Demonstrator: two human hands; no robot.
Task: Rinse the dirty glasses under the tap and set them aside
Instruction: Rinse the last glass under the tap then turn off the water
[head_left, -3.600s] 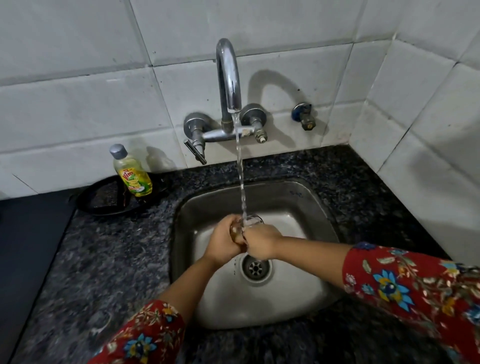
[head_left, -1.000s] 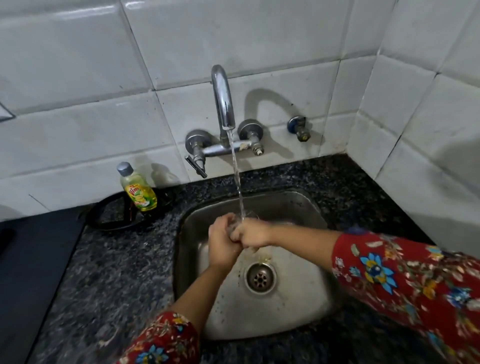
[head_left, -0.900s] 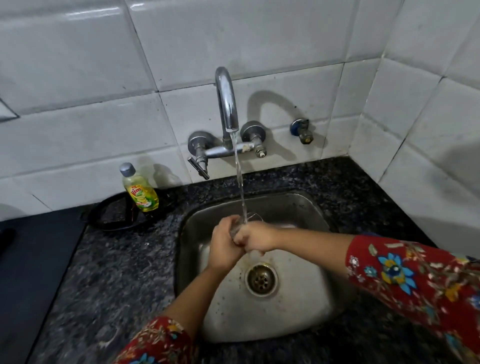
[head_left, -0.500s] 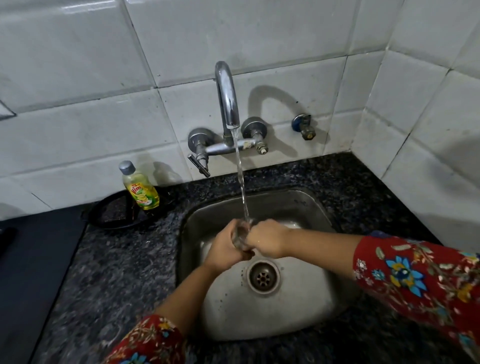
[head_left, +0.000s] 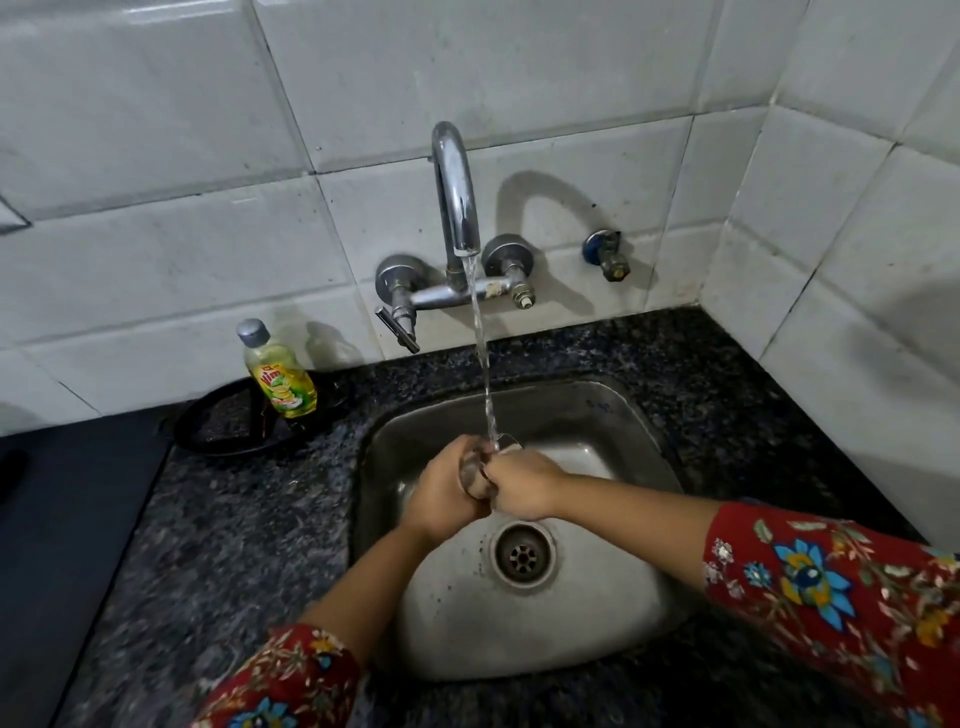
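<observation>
Two hands meet above the sink (head_left: 597, 415), both closed on one clear glass (head_left: 474, 472). Left hand (head_left: 441, 491): fingers curled round the glass's left side, gripping. Right hand (head_left: 522, 483): fingers curled against the glass's right side and rim, gripping; whether any finger reaches inside cannot be told. Glass: clamped between the two hands and mostly hidden, with only a strip of clear wall showing in the gap between them. Water stream (head_left: 480, 353): falls from the tap (head_left: 454, 192) spout, which is above and beyond the hands, and lands on the glass where the hands meet. Drain (head_left: 523, 555): just nearer the person than the right hand, not touched. Dish-soap bottle (head_left: 280, 376): upright, well to the left of the left hand and farther back, standing on a black tray (head_left: 218, 434) on the dark speckled counter (head_left: 234, 519). Small wall valve (head_left: 608, 254): beyond the right hand and to its right, on the white tiles. Forearms bare; red floral sleeves (head_left: 831, 597) behind both wrists.
</observation>
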